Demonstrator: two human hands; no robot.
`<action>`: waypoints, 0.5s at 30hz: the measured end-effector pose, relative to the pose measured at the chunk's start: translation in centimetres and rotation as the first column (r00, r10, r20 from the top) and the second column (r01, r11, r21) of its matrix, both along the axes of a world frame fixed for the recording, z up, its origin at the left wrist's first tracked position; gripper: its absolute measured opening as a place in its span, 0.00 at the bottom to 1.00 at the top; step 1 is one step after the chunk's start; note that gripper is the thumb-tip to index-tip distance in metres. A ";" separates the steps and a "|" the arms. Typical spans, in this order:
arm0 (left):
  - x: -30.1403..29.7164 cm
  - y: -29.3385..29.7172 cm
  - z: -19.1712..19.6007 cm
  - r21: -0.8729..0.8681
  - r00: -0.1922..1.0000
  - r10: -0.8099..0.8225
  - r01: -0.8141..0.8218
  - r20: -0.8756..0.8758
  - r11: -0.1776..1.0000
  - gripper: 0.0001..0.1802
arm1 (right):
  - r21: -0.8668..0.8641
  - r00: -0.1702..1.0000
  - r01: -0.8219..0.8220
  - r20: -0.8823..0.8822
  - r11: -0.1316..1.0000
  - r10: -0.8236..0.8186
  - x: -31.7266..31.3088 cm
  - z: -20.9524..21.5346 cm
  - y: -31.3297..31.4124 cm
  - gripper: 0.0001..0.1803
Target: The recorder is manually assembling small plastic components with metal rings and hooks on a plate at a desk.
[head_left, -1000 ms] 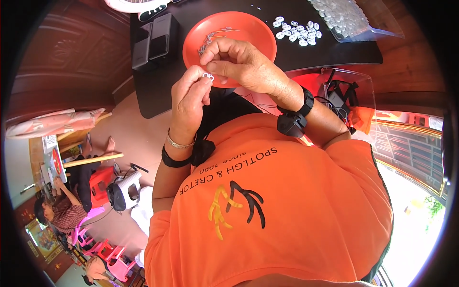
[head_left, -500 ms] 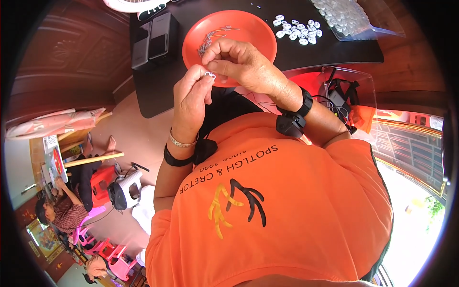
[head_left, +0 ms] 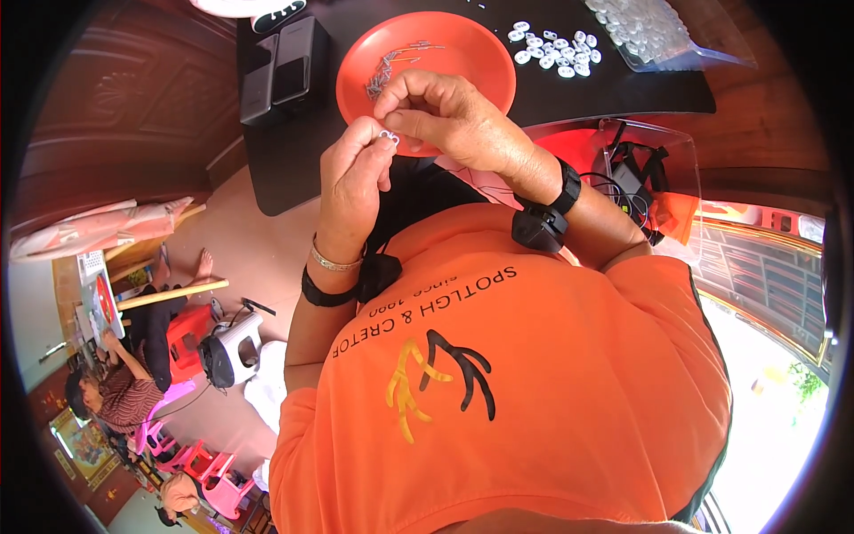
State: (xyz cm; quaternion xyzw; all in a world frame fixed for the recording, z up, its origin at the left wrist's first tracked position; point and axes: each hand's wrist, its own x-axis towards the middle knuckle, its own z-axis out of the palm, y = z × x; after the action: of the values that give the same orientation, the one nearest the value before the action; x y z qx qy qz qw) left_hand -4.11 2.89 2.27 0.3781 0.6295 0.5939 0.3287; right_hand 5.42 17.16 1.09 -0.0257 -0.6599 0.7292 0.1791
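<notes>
My left hand [head_left: 354, 169] pinches a small white two-hole plastic piece [head_left: 389, 138] between thumb and fingers at the near rim of a red round plate [head_left: 485, 62]. Just above it, my right hand [head_left: 454, 116] is closed in a pinch, fingertips almost touching the left ones; whatever lies between them is too small to make out. In the plate is a heap of small grey metal-looking parts [head_left: 378, 82] with a few thin sticks. Several similar white oval two-hole pieces [head_left: 559, 55] lie scattered to the right of the plate.
A clear bag or tray of whitish pieces [head_left: 645, 27] sits at the far right of the black table [head_left: 285, 173]. Dark boxes [head_left: 289, 67] stand left of the plate. A clear bin with cables [head_left: 636, 178] is at right. Another person [head_left: 129, 396] sits far left by stools.
Both hands keep nearly the same pinch over the plate's near rim. The view has shifted slightly; the white piece remains in my left hand.
</notes>
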 end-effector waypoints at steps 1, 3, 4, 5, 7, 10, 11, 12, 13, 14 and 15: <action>0.1 0.0 0.1 -0.008 1.000 0.004 -0.004 -0.009 1.000 0.11 | 0.019 1.000 -0.005 -0.002 1.000 0.005 0.0 0.0 0.0 0.04; 0.2 0.1 0.0 -0.016 1.000 0.008 -0.008 -0.017 1.000 0.10 | 0.026 1.000 0.002 0.007 1.000 -0.002 0.0 0.1 -0.1 0.04; 0.2 0.0 -0.2 -0.013 0.999 0.022 -0.022 -0.037 1.000 0.10 | 0.034 1.000 0.009 0.015 0.999 -0.010 0.0 0.2 -0.2 0.04; 0.2 0.1 -0.4 -0.008 0.998 0.035 -0.035 -0.058 0.999 0.10 | 0.034 1.000 0.008 0.015 0.999 -0.009 0.1 0.2 -0.2 0.04; 0.3 0.1 -0.6 0.002 0.998 0.037 -0.036 -0.052 0.999 0.10 | 0.046 1.000 0.009 0.028 0.999 -0.010 0.2 0.3 -0.2 0.04; 0.4 0.1 -0.6 0.013 0.998 0.043 -0.042 -0.045 0.999 0.10 | 0.066 0.999 0.032 0.004 0.997 -0.032 0.2 0.2 -0.5 0.04; 0.4 0.1 -0.6 0.016 0.998 0.048 -0.047 -0.043 0.999 0.10 | 0.067 0.999 0.032 0.003 0.997 -0.032 0.2 0.1 -0.4 0.04; 0.4 0.1 -0.5 0.018 0.998 0.048 -0.047 -0.044 0.999 0.10 | 0.057 0.999 0.034 0.007 0.998 -0.034 0.1 0.1 -0.4 0.04; 0.3 0.1 -0.4 0.006 0.999 0.040 -0.040 -0.014 0.999 0.10 | 0.047 0.999 0.036 0.010 0.998 -0.036 0.1 0.1 -0.4 0.04; 0.2 0.1 -0.3 -0.004 0.999 0.031 -0.031 0.016 1.000 0.10 | 0.050 0.999 0.037 0.009 0.998 -0.037 0.1 0.2 -0.3 0.04; 0.1 0.1 -0.2 -0.001 0.999 0.031 -0.031 0.014 1.000 0.10 | 0.039 0.998 0.045 0.039 0.998 -0.047 0.2 0.5 -0.3 0.05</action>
State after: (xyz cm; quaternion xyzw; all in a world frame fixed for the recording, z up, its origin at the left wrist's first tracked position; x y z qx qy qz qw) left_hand -4.05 3.01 2.03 0.3640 0.6331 0.6012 0.3242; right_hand 5.57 16.83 1.58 -0.0521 -0.6765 0.7114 0.1830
